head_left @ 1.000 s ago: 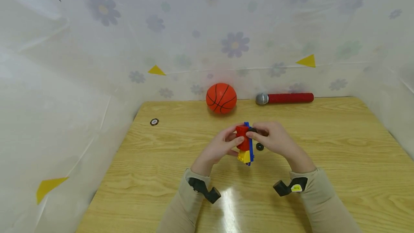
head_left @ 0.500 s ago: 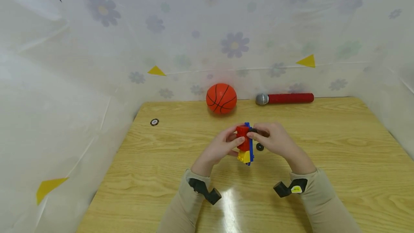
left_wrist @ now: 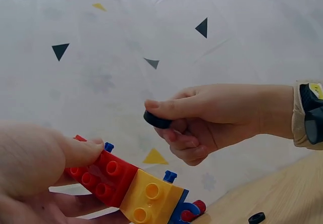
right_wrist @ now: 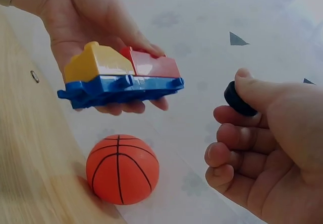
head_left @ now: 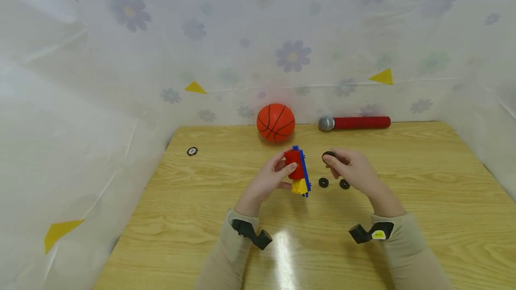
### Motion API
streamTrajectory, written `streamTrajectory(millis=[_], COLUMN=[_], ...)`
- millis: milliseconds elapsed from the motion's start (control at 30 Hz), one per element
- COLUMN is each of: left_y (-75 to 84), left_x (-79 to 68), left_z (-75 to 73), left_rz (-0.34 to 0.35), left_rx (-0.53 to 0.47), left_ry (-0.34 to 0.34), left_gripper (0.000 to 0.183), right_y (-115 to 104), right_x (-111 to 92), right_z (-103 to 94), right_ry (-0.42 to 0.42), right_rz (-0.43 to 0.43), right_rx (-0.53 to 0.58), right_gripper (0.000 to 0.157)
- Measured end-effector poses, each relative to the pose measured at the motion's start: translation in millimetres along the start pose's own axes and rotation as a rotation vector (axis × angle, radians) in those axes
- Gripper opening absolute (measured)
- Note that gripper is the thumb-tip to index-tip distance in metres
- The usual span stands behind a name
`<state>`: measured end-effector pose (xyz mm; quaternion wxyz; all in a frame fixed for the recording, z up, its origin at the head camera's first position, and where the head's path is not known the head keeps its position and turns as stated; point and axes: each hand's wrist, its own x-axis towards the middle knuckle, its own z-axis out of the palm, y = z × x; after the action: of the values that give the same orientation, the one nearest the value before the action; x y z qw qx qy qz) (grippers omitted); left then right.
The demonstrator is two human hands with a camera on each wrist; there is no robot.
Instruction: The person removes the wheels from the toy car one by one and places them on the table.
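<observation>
My left hand (head_left: 271, 177) grips a toy car (right_wrist: 123, 77) made of building blocks: a red block and a yellow block on a blue base. The thumb presses on the red block (left_wrist: 112, 176), with fingers curled under the other side. Short blue axle stubs (left_wrist: 170, 176) stick out bare from the base's side facing the right hand. Between thumb and forefinger, my right hand (head_left: 354, 169) pinches a black toy wheel (right_wrist: 238, 100), held apart from the car. Two more black wheels lie on the table below the right hand, a left one (head_left: 324, 182) and a right one (head_left: 344, 184).
An orange toy basketball (head_left: 276, 122) sits at the table's back edge. To its right lies a red toy microphone (head_left: 354, 123) with a silver head. A small black-and-white disc (head_left: 192, 151) is at the back left of the wooden table (head_left: 181, 209). Flowered sheeting surrounds the table.
The right hand has pulled away from the car to the right, pinching the black wheel. The car has shifted slightly left and tilted. The right-hand loose wheel has come into sight.
</observation>
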<state>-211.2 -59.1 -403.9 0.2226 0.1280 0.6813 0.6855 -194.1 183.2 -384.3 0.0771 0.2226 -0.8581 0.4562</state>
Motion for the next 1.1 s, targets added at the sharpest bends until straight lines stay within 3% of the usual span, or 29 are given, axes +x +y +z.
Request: streamTrajectory(millis=[333,500,700,867,1000,1100], left_y=[2.9,3.3,3.7,5.9,7.3,6.9], left_x=[-1.3,-1.8,-2.6,-3.3,-3.5,-3.9], left_z=[-3.5,-3.7,-3.1,-3.3,-3.8,-4.2], left_rz=[0.008,0.011,0.001,-0.003,-0.007,-0.017], left_rx=[-0.032,-0.024,-0.02,-0.024,-0.036,-0.051], left_ry=[0.007,0.004,0.018,0.03,0.031,0.029], left_gripper=[0.056,0.055,0.057,0.057,0.056,0.056], right_y=[19.2,30.8,42.9,53.9,63.5,70.5], right_x=[-12.5,-20.4,-31.5,-41.8,-48.8,-52.5], right_z=[-28.5,-39.7,-55.1,-71.1,-82.4,-87.8], right_ry=[0.076,0.108,0.143,0.178,0.201,0.21], right_rz=[0.008,0.074,0.165,0.315,0.402,0.405], right_rx=[-0.101,-0.073,-0.025,0.018,-0.029,-0.102], right_gripper=[0.025,0.017,0.02,0.01,0.02,0.03])
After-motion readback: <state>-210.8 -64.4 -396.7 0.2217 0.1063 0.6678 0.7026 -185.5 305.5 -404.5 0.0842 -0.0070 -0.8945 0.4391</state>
